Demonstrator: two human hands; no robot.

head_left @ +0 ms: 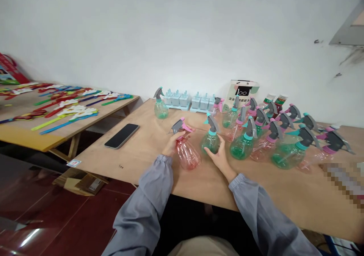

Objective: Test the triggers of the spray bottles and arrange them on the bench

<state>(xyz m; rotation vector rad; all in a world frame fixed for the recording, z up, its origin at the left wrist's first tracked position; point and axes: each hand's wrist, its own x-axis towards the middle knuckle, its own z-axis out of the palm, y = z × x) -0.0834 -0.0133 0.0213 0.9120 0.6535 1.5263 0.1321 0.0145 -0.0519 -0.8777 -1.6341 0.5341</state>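
Note:
My left hand [171, 143] is wrapped round the neck of a pink spray bottle [188, 154], which tilts with its grey and pink trigger head up and its base toward me. My right hand [218, 153] grips the side of a green spray bottle [209, 142] with a turquoise collar, thumb in front; its far fingers are partly hidden. The green bottle stands roughly upright on the wooden table [159, 134]. To the right of my right hand is another green spray bottle [241, 146], close to a pink spray bottle [263, 148].
Several more spray bottles crowd the table's right side. One green bottle [161, 109] stands at the back left beside pale blue popsicle moulds [178, 101]. A phone [122, 136] lies at left. A printed box [240, 93] leans near the wall. Colourful flower-ended strips [68, 112] cover another table.

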